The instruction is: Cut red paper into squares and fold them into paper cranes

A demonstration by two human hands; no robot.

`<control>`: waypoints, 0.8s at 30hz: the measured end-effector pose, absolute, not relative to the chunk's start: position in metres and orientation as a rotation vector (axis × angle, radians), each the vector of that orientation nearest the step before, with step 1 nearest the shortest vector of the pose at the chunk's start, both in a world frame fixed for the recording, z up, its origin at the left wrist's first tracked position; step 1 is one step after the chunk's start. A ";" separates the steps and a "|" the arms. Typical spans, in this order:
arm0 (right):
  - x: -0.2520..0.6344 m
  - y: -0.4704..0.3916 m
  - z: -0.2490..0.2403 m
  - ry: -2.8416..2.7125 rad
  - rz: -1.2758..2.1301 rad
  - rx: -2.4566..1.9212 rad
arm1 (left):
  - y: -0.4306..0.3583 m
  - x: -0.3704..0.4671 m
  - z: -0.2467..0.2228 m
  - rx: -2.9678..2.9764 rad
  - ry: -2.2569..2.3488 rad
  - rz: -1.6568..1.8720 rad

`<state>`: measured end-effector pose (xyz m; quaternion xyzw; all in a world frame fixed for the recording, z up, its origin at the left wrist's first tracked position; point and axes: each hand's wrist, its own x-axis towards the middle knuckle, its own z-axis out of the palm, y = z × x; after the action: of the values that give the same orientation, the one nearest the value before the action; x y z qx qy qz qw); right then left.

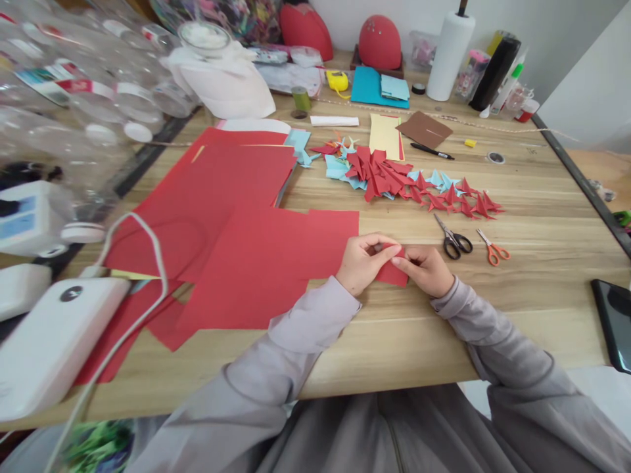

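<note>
Between my two hands is a small piece of red paper (393, 274), low over the wooden table. My left hand (363, 261) pinches its upper left part between thumb and fingers. On the other side, my right hand (428, 268) grips the paper's right edge, with the thumb tips close together. My fingers partly cover the paper, so its folds are hard to make out. Large red paper sheets (256, 269) spread out to the left of my hands. Beyond them lie folded red paper pieces (377, 172) and several small red paper cranes (451, 196), mixed with light blue ones.
Black-handled scissors (456, 243) and orange-handled scissors (493, 251) lie right of my hands. A white power bank (59, 341) with a cable stands at left, near plastic bottles (93, 98). A black pen (432, 152) and brown paper (424, 129) are farther back. A phone (614, 322) sits at the right edge.
</note>
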<state>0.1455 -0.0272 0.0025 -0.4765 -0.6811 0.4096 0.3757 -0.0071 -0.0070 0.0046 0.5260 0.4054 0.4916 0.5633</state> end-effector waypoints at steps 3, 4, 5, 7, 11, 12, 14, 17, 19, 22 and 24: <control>0.146 -0.027 0.003 -1.744 1.038 -1.223 | -0.004 -0.006 0.002 1.142 0.993 1.246; 0.146 -0.027 0.003 -1.743 1.034 -1.226 | -0.002 -0.006 0.001 1.081 0.996 1.286; 0.146 -0.027 0.003 -1.744 1.034 -1.227 | 0.001 -0.007 -0.001 1.007 0.992 1.328; 0.147 -0.027 0.003 -1.757 1.033 -1.220 | 0.008 -0.011 -0.002 0.849 0.986 1.406; 0.147 -0.029 0.003 -1.690 1.061 -1.233 | 0.016 -0.018 -0.001 0.693 0.971 1.434; 0.146 -0.029 0.004 -1.639 1.078 -1.251 | 0.015 -0.019 0.000 0.686 0.959 1.417; 0.146 -0.029 0.004 -1.548 1.107 -1.274 | 0.011 -0.017 0.003 0.681 0.923 1.375; 0.146 -0.028 0.003 -1.493 1.086 -1.267 | 0.004 -0.013 0.006 0.672 0.860 1.318; 0.147 -0.027 0.002 -1.479 1.069 -1.253 | 0.002 -0.011 0.008 0.654 0.834 1.287; 0.147 -0.026 0.002 -1.450 1.094 -1.249 | 0.002 -0.012 0.008 0.633 0.824 1.240; 0.147 -0.026 0.004 -1.437 1.121 -1.249 | 0.003 -0.013 0.008 0.626 0.811 1.221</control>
<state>0.1467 -0.0257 0.0037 -0.5049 -0.5809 0.4531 0.4497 -0.0129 0.0030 0.0076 0.2810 0.3641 0.5478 0.6988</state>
